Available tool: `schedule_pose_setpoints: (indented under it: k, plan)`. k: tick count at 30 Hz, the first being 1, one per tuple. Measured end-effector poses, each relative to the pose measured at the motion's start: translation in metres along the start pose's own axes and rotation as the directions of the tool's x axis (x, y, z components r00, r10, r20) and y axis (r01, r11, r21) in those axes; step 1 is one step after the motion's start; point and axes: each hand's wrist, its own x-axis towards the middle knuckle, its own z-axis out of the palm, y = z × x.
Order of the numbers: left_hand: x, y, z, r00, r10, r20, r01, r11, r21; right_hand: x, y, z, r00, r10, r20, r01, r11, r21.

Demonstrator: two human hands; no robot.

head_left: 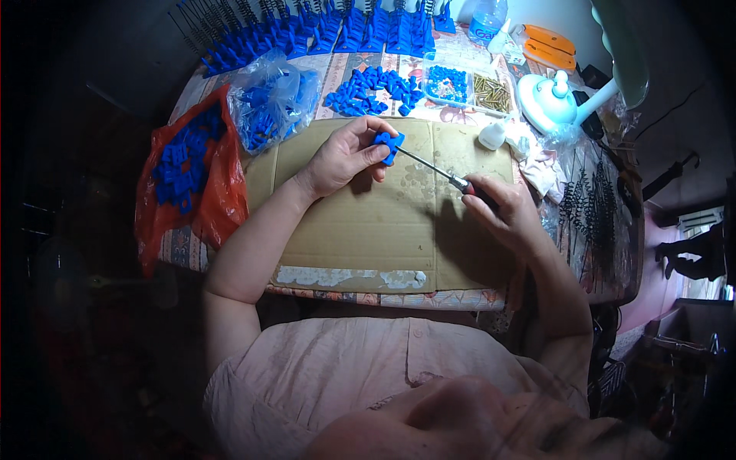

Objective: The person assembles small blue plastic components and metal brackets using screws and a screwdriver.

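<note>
My left hand [346,156] pinches a small blue plastic part [389,147] between thumb and fingers, above the cardboard sheet [345,230]. In my right hand [508,210] is a screwdriver [429,166], its dark handle wrapped by my fingers. The long metal shaft points up and left, and its tip meets the right side of the blue part. Whether a screw sits at the tip is too small to tell. Beyond my hands lies a loose pile of small blue pieces [368,90].
At left are a red bag [222,207] and a clear bag [268,100] of blue parts. Blue assemblies with springs [345,31] line the back. A divided plastic box [469,101], a white bottle [492,136], a lamp [548,103] and black springs [590,199] stand at right.
</note>
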Motion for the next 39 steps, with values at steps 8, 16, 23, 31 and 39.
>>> schedule_pose_setpoints:
  k: [8,16,23,31,39]
  plan:
    - [-0.001,-0.002,0.000,1.000,-0.031,-0.002,0.031,0.999,-0.008,-0.003,0.001,0.000,0.992,0.109,0.058,-0.116,0.981,0.154]
    - [0.000,-0.001,-0.001,0.999,-0.042,-0.004,0.042,0.999,-0.002,-0.001,0.002,-0.002,0.948,0.233,0.216,-0.303,0.865,0.400]
    - [-0.001,-0.002,0.000,1.000,-0.014,0.015,0.014,0.999,-0.032,-0.001,0.009,0.000,0.924,0.263,0.278,-0.369,0.806,0.463]
    - [-0.001,0.001,0.004,1.000,-0.025,-0.007,0.025,0.998,0.050,0.001,0.006,-0.005,0.994,0.094,0.059,-0.099,0.990,0.103]
    - [0.000,-0.008,-0.005,0.998,0.059,0.005,-0.060,0.993,0.105,0.003,0.010,-0.004,0.999,0.016,0.033,-0.019,0.997,0.071]
